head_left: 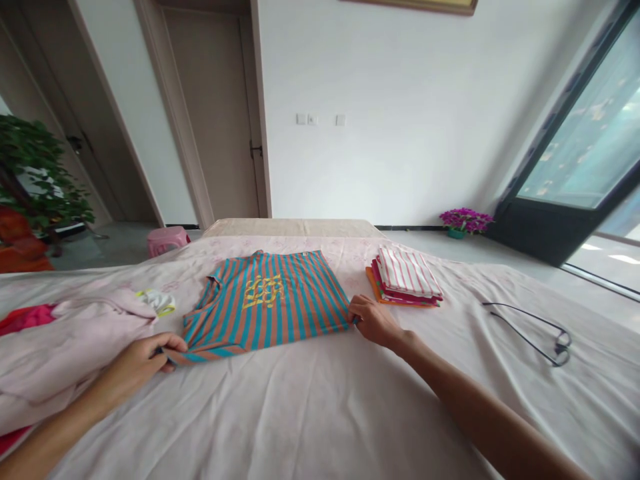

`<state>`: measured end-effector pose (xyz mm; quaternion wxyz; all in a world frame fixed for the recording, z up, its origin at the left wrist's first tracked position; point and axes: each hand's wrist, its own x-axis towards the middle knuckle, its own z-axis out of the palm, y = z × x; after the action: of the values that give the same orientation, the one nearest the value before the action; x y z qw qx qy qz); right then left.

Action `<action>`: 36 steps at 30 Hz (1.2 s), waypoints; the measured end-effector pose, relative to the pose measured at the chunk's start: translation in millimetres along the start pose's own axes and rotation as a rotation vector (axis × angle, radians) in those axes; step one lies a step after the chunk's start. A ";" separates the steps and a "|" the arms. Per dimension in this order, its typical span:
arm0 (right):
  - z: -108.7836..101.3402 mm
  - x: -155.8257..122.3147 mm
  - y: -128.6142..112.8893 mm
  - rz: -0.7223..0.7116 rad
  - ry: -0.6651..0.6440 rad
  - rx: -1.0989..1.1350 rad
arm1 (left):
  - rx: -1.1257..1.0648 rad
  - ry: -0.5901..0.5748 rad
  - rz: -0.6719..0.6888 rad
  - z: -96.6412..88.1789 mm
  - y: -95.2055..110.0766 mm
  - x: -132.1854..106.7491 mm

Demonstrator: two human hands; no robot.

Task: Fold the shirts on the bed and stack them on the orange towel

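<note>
A teal and brown striped shirt (270, 300) with a yellow print lies flat on the pale pink bed sheet (310, 400). My left hand (143, 360) is closed on the shirt's near left corner, pinching the fabric. My right hand (373, 320) is closed on the shirt's near right corner at its hem. Both arms reach in from the bottom of the view.
A stack of folded clothes (405, 277), striped white and red on top, sits right of the shirt. A pink garment pile (65, 347) lies at the left. A black cable (540, 333) lies on the sheet at right. A pink stool (167, 239) stands beyond the bed.
</note>
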<state>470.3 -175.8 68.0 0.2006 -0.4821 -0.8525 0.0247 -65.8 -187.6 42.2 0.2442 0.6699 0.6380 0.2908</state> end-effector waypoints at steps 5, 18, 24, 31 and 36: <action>-10.6 -16.2 -5.5 -0.020 -0.114 -0.029 | -0.085 -0.263 -0.165 -7.0 -20.0 -11.8; 52.0 127.3 -95.7 -0.031 -0.045 0.011 | 0.396 0.096 0.187 68.6 106.0 105.9; 115.0 164.5 -94.6 0.115 -0.162 -0.032 | 0.499 0.111 0.199 119.8 75.5 122.3; 98.2 154.8 -12.9 0.401 -0.208 -0.162 | 0.746 0.117 0.240 109.4 38.7 120.2; 75.3 126.8 22.9 0.515 -0.213 -0.217 | 0.815 0.103 0.194 103.2 35.7 111.2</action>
<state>403.8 -46.7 33.8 0.0443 -0.6959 -0.7159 0.0342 33.9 -74.6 2.4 -0.1017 0.7532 0.6461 0.0695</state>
